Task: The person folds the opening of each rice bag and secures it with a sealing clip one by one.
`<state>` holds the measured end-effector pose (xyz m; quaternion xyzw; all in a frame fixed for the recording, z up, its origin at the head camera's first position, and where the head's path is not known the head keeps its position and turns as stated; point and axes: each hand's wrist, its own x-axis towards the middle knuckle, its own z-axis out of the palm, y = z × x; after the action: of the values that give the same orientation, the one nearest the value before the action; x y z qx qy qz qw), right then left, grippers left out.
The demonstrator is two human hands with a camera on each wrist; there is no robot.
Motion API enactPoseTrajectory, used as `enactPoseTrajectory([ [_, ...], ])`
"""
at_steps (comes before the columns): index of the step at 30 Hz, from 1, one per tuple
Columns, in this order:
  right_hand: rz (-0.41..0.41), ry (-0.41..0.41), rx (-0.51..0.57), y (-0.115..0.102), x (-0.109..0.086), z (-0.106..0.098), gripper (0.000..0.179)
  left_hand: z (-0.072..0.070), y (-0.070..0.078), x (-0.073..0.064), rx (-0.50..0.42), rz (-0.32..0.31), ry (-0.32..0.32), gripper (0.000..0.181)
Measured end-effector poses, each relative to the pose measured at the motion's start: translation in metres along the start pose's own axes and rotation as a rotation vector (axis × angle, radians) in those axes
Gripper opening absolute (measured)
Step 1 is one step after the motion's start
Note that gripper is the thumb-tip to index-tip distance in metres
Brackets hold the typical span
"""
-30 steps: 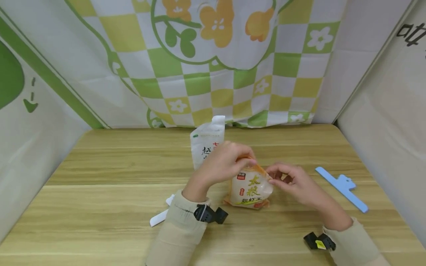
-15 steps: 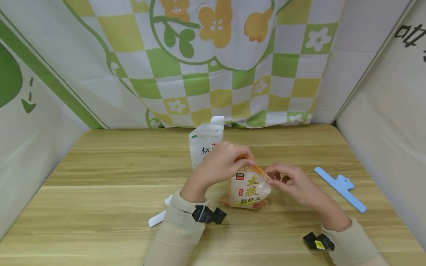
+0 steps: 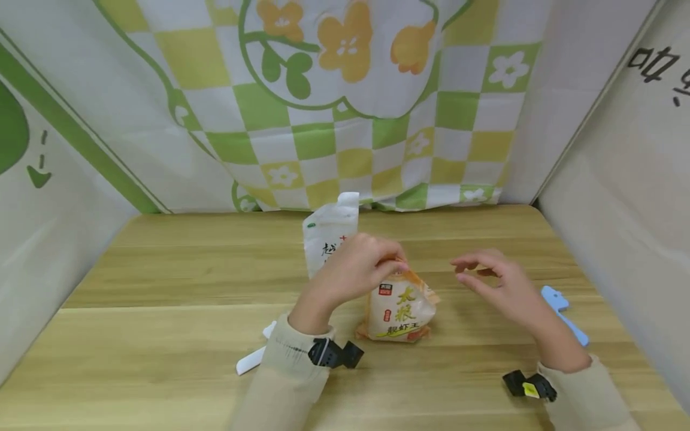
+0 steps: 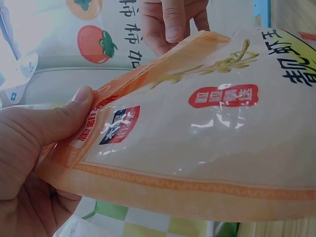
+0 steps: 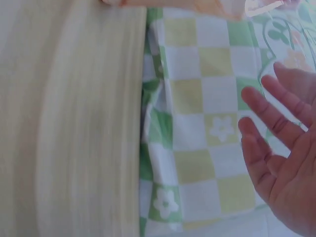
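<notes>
A clear and orange plastic rice bag (image 3: pixel 401 311) with gold lettering stands on the table. My left hand (image 3: pixel 358 266) pinches its folded top corner between thumb and fingers; in the left wrist view the thumb lies over the orange edge of the bag (image 4: pixel 163 148). My right hand (image 3: pixel 498 284) is apart from the bag, to its right, fingers loosely bent and holding nothing. In the right wrist view the fingers of that hand (image 5: pixel 286 143) are spread. Partly behind the right forearm lies a light blue bag clip (image 3: pixel 566 317).
Behind my left hand stands a white paper-like bag (image 3: pixel 329 233) with black lettering. A white clip (image 3: pixel 252 359) lies by the left sleeve, partly hidden. The wooden table (image 3: pixel 162 269) ends at a checked cloth (image 3: pixel 356 161) at the back.
My right hand has let go of the bag's top edge and moved right, now partly covering the blue clip. The left hand keeps its pinch on the bag.
</notes>
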<state>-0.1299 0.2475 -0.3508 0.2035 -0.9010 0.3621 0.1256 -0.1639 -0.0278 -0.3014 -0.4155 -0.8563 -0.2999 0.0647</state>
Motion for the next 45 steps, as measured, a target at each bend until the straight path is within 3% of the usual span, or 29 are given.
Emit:
enactPoseTrajectory([
  [8, 0.149, 0.034, -0.033, 0.019, 0.01, -0.016, 0.023, -0.002, -0.004, -0.014, 0.01, -0.042, 0.05, 0.009],
  [15, 0.284, 0.086, -0.105, 0.052, -0.01, -0.055, 0.033, 0.004, 0.001, 0.003, -0.029, 0.018, 0.017, 0.011],
  [25, 0.468, -0.058, -0.196, 0.086, -0.023, -0.075, 0.053, 0.003, 0.003, 0.004, -0.037, 0.02, 0.007, 0.011],
  [38, 0.559, -0.241, -0.257, 0.115, -0.034, -0.087, 0.055, 0.004, 0.002, 0.005, -0.009, 0.006, -0.005, 0.012],
  [45, 0.534, -0.299, -0.249, 0.117, -0.033, -0.083, 0.044, 0.003, 0.002, 0.004, -0.011, 0.011, 0.003, 0.011],
])
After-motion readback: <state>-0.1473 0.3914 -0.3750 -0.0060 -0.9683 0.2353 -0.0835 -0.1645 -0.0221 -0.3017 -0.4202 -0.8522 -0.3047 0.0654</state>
